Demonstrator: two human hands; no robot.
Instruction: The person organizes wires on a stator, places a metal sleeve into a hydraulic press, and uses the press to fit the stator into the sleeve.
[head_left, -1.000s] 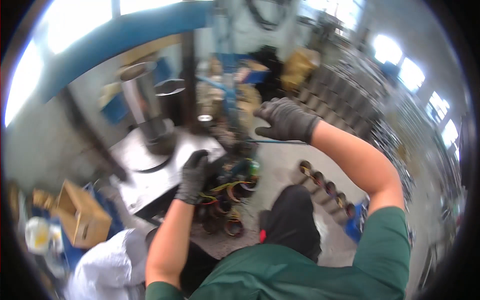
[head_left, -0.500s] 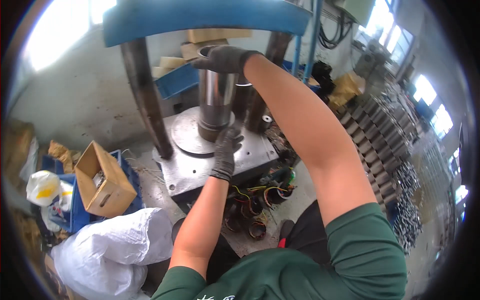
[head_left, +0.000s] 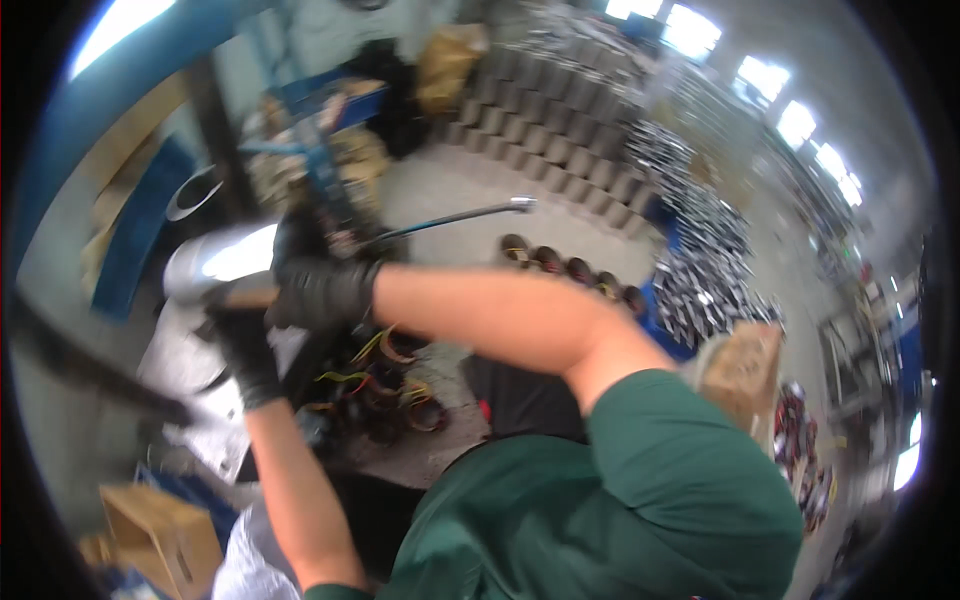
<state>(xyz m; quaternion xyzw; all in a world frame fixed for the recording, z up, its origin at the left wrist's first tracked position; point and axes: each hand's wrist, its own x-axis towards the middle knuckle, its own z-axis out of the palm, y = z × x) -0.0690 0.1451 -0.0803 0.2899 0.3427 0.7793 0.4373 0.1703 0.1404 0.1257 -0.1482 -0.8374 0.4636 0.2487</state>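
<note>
Both my hands wear dark gloves and are together at the press, smeared by motion. A shiny metal cylinder (head_left: 225, 262) lies tilted on its side above the press plate (head_left: 215, 425). My right hand (head_left: 320, 292) is closed around its near right end. From below, my left hand (head_left: 243, 345) grips the same end, its fingers close to a brownish band. An open-topped metal tube (head_left: 195, 195) stands behind the cylinder, its rim showing. The contents of the cylinder are hidden.
A bar with a shiny head (head_left: 520, 204) juts right from the press. Wound motor parts (head_left: 385, 375) with coloured wires sit on the floor below. Beyond are stacked grey cylinders (head_left: 560, 130), a heap of metal pieces (head_left: 695, 275) and a cardboard box (head_left: 742, 380). A wooden box (head_left: 165, 535) stands lower left.
The cylinder has gone from upright on the press to tilted on its side. My right hand came down from its top, my left hand shifted beside it, and the view swung right.
</note>
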